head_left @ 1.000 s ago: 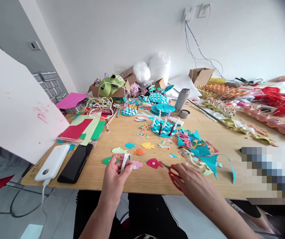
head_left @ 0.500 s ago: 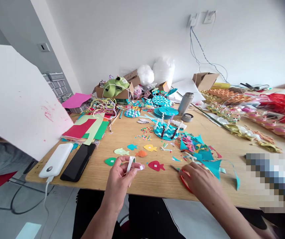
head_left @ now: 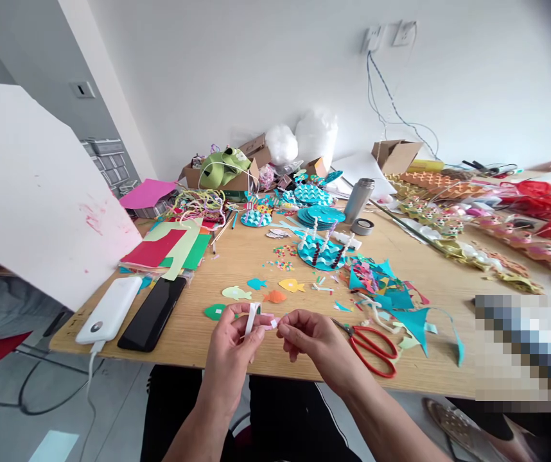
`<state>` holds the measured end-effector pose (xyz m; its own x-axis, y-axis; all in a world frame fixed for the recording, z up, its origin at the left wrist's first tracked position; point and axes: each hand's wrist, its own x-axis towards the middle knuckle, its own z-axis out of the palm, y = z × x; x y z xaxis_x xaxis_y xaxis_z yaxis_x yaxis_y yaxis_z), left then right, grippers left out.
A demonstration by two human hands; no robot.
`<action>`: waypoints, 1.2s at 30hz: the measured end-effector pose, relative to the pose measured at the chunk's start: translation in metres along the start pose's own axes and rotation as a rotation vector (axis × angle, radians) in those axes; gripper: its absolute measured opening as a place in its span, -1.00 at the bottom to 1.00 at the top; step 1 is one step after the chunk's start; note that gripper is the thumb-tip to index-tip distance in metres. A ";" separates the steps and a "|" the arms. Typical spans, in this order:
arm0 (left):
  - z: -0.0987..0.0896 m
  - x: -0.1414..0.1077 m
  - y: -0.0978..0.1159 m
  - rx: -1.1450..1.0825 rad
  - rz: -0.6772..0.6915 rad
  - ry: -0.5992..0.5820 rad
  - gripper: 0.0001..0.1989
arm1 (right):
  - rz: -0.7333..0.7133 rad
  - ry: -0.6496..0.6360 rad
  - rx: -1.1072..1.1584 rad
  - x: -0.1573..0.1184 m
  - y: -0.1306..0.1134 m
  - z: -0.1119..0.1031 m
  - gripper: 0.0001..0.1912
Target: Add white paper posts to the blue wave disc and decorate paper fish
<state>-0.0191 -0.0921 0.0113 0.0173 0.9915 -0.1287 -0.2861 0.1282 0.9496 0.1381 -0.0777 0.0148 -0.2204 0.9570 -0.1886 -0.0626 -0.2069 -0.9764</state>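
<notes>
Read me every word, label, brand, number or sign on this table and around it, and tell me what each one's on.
No text can be read anywhere in view.
White power bank: a dark round mark, too small to make out.
Black phone: dark screen, nothing legible.
White board: pink smears, no readable lettering.

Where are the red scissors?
In the head view, the red scissors lie near the table's front edge, just right of the person's right hand, in front of the teal paper scraps.
</notes>
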 end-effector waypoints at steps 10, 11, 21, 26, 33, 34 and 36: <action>0.000 -0.001 -0.002 0.154 0.100 -0.005 -0.68 | 0.027 -0.012 0.008 0.005 0.001 0.006 -0.66; 0.000 -0.002 -0.002 0.189 0.131 0.001 -0.71 | 0.025 -0.011 -0.023 0.006 0.001 0.006 -0.69; -0.008 0.001 -0.001 0.288 0.286 0.130 -0.71 | -0.049 -0.060 -0.372 0.018 -0.021 -0.014 -0.92; -0.007 0.008 0.002 0.363 0.301 0.113 -0.69 | -0.012 -0.154 -0.471 0.060 -0.034 -0.042 -0.86; 0.009 0.036 -0.011 0.683 0.377 0.126 -0.62 | 0.082 -0.291 -0.558 0.103 -0.023 -0.051 -0.87; 0.011 0.041 -0.014 0.744 0.420 0.143 -0.60 | 0.092 -0.288 -0.577 0.105 -0.020 -0.051 -0.88; 0.015 0.053 -0.020 0.885 0.518 0.172 -0.55 | 0.103 -0.281 -0.600 0.108 -0.015 -0.052 -0.90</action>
<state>0.0019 -0.0415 -0.0103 -0.0640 0.9221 0.3815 0.5870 -0.2744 0.7617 0.1662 0.0394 0.0036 -0.4467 0.8323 -0.3283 0.5063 -0.0674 -0.8597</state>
